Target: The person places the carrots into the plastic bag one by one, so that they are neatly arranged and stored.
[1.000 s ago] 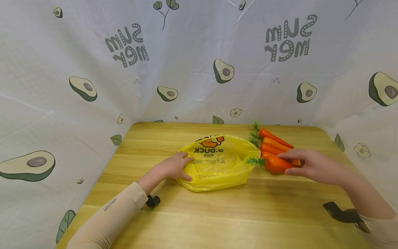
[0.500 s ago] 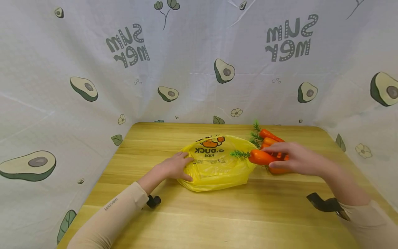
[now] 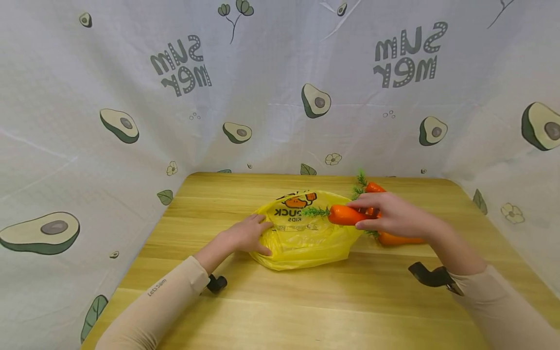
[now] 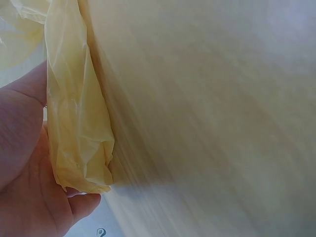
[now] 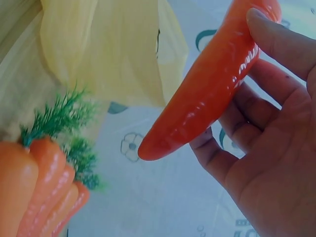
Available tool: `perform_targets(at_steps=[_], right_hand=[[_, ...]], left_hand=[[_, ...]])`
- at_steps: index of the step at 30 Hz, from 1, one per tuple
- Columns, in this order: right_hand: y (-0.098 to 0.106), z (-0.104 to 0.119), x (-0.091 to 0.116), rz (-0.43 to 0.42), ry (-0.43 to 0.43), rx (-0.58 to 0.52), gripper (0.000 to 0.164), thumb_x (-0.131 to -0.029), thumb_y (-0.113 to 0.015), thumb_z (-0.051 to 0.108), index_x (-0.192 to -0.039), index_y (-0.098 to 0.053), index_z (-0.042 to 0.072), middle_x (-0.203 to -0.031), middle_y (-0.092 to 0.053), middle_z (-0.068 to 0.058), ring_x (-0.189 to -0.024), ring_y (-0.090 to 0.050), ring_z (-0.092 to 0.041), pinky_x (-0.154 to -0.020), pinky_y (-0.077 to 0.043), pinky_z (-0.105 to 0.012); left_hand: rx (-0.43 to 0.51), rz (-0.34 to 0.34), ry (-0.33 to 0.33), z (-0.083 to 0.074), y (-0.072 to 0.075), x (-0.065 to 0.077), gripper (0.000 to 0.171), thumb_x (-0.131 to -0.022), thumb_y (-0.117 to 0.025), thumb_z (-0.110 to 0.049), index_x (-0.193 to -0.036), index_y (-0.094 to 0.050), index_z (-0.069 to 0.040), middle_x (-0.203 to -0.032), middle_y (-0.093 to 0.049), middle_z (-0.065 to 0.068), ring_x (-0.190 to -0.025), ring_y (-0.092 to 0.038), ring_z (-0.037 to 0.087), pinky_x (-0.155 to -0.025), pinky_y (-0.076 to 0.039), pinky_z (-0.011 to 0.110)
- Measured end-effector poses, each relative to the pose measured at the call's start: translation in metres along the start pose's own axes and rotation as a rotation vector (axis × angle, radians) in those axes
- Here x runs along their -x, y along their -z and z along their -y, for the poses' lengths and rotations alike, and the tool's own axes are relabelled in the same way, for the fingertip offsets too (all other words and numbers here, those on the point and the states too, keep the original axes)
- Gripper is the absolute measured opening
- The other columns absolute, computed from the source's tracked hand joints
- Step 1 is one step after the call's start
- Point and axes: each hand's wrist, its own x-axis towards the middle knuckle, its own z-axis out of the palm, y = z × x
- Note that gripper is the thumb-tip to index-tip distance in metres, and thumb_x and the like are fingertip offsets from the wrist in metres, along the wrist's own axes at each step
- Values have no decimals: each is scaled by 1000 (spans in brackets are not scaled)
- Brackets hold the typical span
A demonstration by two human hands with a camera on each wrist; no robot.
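A yellow plastic bag [image 3: 310, 253] printed with a duck lies on the wooden table with its mouth spread. At its left rim my left hand [image 3: 242, 236] grips the plastic, thumb and fingers apart along the edge; the left wrist view shows the bag's crumpled film [image 4: 79, 108] against the fingers. My right hand [image 3: 393, 214] pinches an orange-red carrot [image 3: 343, 215] by its body between thumb and fingers, its leafy green top pointing left over the bag's mouth. In the right wrist view the carrot's smooth tapered end [image 5: 182, 113] is in sight.
Several more carrots [image 3: 395, 239] with green tops lie on the table right of the bag, partly behind my right hand. A white cloth [image 3: 271, 87] printed with avocados hangs around the table's [image 3: 280, 311] back and sides.
My right hand has picked up a carrot from the pile and carried it left and up, over the bag's right side. My left hand stays at the bag's rim.
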Motion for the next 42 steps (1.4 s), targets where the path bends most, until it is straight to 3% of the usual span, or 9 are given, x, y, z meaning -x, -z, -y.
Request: perform_targets(at_steps=[8,15,19,26,36,42], right_hand=[[-12,6,-23,39,45,60,48,-89,-77,30,-132,-68,10,-120,-69,-4,-95,-61,-20,-80,-55,-36],[-22,18,-44,71,27,53,49,-93,-74,27,-137,-64,9,-128,-67,-9,-114,-62,-30,-97,-52,-51],[-27,27,-58,98,53,55,49,-94,-73,28,-138,-63,9,-115,-68,-4,-96,-59,-21,-86,-53,-43],[-36,39,-78,106,100,112,48,-92,-75,28,-135,-65,9,-110,-68,0,-89,-58,-15,-82,-52,-35],[-60,22,-106,124,58,129,48,-92,-74,25,-135,-65,6,-120,-69,-8,-102,-64,-23,-91,-54,-42],[-72,8,-118,128,-11,128,48,-93,-74,25,-136,-64,7,-125,-68,-12,-110,-63,-27,-95,-52,-45]], left_hand=[[3,6,-1,-2,1,1,90,-83,-75,-60,-155,-41,-17,-164,-29,17,-151,-25,40,-119,-31,56],[-4,2,-7,-2,2,1,90,-83,-75,-59,-155,-42,-16,-163,-30,17,-151,-27,40,-120,-31,54],[-5,-3,-8,-1,1,1,89,-83,-75,-60,-154,-43,-17,-162,-31,16,-151,-27,40,-120,-31,54],[-3,2,-8,-2,1,1,88,-83,-75,-60,-154,-43,-18,-159,-38,15,-150,-30,39,-119,-32,53],[8,15,-5,-4,2,3,88,-84,-75,-58,-155,-42,-16,-163,-30,18,-151,-26,40,-122,-27,53],[2,6,-12,-4,2,3,88,-84,-74,-58,-155,-42,-17,-163,-29,18,-151,-26,40,-121,-29,53]])
